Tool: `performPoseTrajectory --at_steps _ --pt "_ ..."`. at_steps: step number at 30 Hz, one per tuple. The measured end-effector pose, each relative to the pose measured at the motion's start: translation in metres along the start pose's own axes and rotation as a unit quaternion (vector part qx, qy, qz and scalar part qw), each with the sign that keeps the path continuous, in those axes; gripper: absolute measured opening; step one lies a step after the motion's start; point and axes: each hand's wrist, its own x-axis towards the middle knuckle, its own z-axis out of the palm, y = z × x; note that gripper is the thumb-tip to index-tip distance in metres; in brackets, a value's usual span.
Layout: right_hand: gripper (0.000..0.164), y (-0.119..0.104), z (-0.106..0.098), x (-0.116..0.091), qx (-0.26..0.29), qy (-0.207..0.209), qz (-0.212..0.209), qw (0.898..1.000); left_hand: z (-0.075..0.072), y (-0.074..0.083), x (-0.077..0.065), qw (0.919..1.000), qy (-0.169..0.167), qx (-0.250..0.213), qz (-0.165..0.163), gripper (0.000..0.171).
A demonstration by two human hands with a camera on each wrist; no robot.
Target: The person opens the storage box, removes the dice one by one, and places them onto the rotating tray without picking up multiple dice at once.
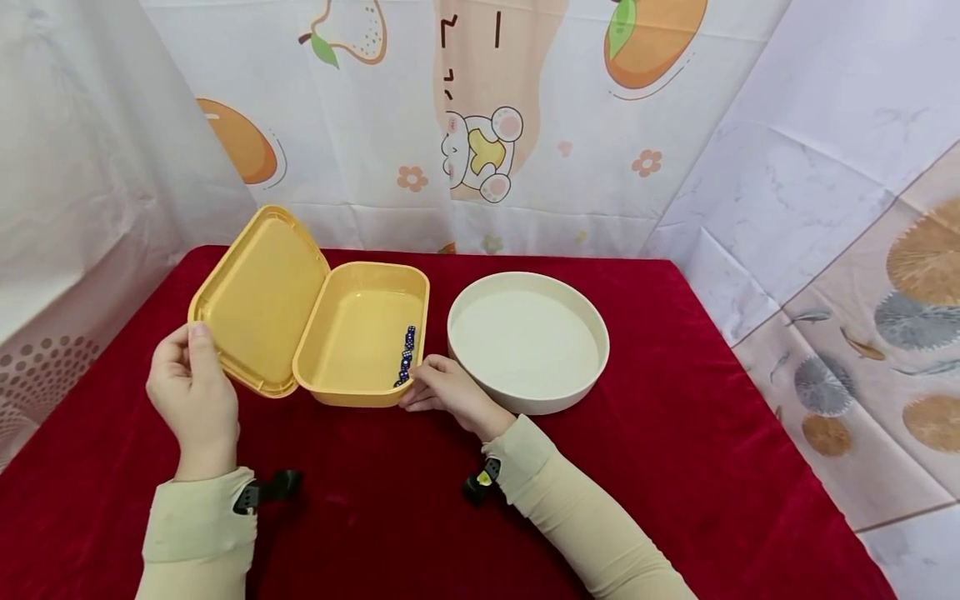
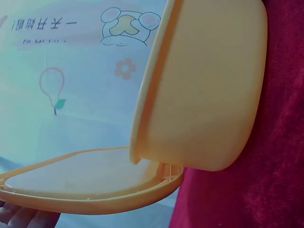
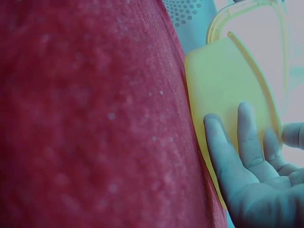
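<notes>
A yellow plastic box point(image 1: 360, 333) stands on the red cloth with its hinged lid point(image 1: 262, 300) swung up to the left. My left hand point(image 1: 197, 387) grips the lid's outer edge, thumb on the inner face and fingers behind. Several small dark blue dice point(image 1: 406, 358) with white dots lie in a row along the box's right inner wall. At the near right corner my right hand point(image 1: 446, 387) holds the box. In the right wrist view its fingers point(image 3: 218, 137) lie against the outer wall, with the thumb at the rim.
A round cream tray point(image 1: 528, 333) with a low rim stands just right of the box. Red cloth point(image 1: 675, 417) covers the table. Printed curtains point(image 1: 360, 125) hang behind and at both sides.
</notes>
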Motion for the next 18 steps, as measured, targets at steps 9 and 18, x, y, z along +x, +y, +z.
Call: performPoseTrajectory --at_steps 9,18 --pt "0.019 0.0 0.0 0.0 0.004 -0.001 -0.004 1.0 -0.008 -0.006 0.008 0.9713 0.025 -0.212 -0.105 0.014" --pt "0.015 -0.001 0.0 0.001 0.006 -0.002 -0.008 1.0 -0.017 -0.011 0.02 0.9391 0.048 -0.281 -0.191 0.022"
